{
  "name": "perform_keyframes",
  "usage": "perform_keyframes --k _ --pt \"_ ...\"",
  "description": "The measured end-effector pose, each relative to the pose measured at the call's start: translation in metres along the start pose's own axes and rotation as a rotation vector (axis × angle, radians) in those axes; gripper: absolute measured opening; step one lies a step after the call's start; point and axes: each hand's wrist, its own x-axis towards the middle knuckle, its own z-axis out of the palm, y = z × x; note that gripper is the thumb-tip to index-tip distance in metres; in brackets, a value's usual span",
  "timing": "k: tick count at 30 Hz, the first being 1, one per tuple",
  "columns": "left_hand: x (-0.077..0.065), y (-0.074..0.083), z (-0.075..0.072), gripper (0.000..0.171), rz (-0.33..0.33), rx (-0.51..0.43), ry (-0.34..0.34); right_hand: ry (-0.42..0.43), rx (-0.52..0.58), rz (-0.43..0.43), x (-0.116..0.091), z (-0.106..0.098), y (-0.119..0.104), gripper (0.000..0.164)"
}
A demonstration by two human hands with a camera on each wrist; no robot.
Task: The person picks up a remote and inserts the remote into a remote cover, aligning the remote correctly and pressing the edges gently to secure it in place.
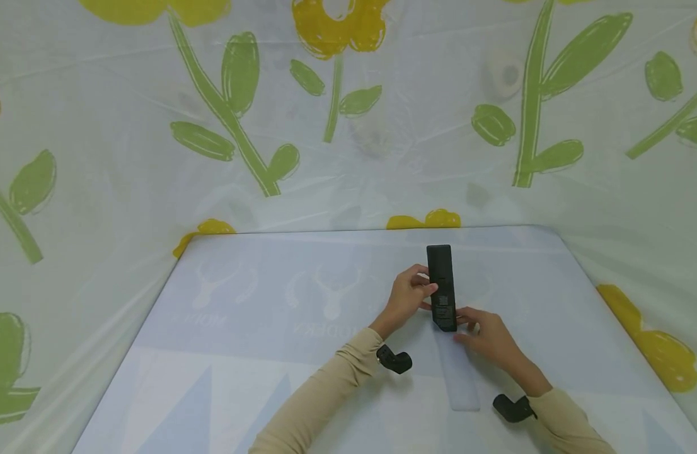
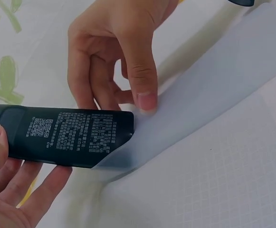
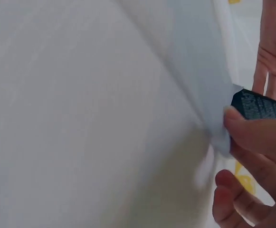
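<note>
My left hand [image 1: 408,293] holds a black remote control [image 1: 442,284], its thumb on the printed back and fingers behind. White small print and a QR code show on that back in the left wrist view. A translucent plastic sleeve [image 1: 460,378] stretches from the remote's lower end toward me. At its mouth, my right hand [image 2: 118,52] pinches the sleeve's edge between thumb and fingers. One corner of the remote shows through the sleeve film [image 2: 195,99]. In the right wrist view the right thumb [image 3: 252,130] lies over the sleeve's edge, beside the remote's end.
Under the hands is a table with a pale blue and white patterned cover [image 1: 258,328]. A white cloth printed with flowers [image 1: 411,126] hangs behind and at the sides. Black wrist cameras [image 1: 395,359] sit at both wrists.
</note>
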Motion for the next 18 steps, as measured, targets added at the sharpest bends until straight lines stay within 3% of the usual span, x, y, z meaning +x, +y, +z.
perform_keyframes --k 6,12,18 --pt "-0.008 0.012 -0.002 0.018 0.003 0.004 0.000 0.038 -0.013 -0.024 -0.002 0.003 0.002 0.032" --pt "0.001 -0.007 0.000 0.017 0.007 -0.018 0.015 0.079 0.012 -0.005 -0.003 0.005 -0.001 0.042" --pt "0.008 -0.019 -0.001 0.017 -0.003 -0.028 0.024 0.127 0.045 -0.040 -0.005 0.006 0.000 0.032"
